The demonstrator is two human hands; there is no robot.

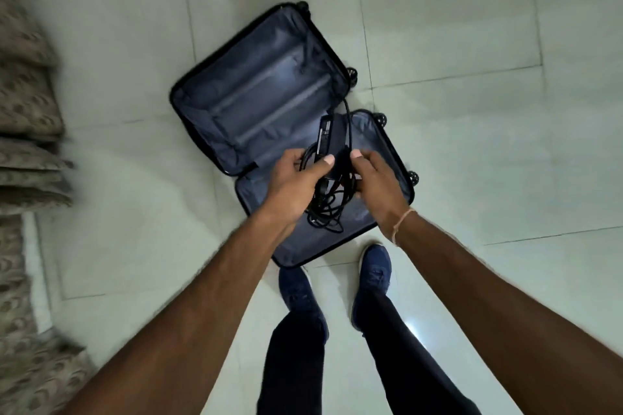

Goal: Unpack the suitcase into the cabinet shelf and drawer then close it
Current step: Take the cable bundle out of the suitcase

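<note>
A black wheeled suitcase (259,84) lies open flat on the tiled floor, and both blue-lined halves look bare inside. Above its near half I hold a black power adapter (332,135) with a tangled black cable (328,209) hanging below it. My left hand (296,185) grips the adapter and cable from the left, thumb on top. My right hand (374,185) pinches the bundle from the right. One cable strand loops up past the adapter's far end. No cabinet is in view.
My two blue shoes (371,280) stand on the floor just short of the suitcase's near edge. A patterned brown fabric (23,104), blurred, runs along the left side. Pale floor tiles (488,111) stretch to the right and beyond the suitcase.
</note>
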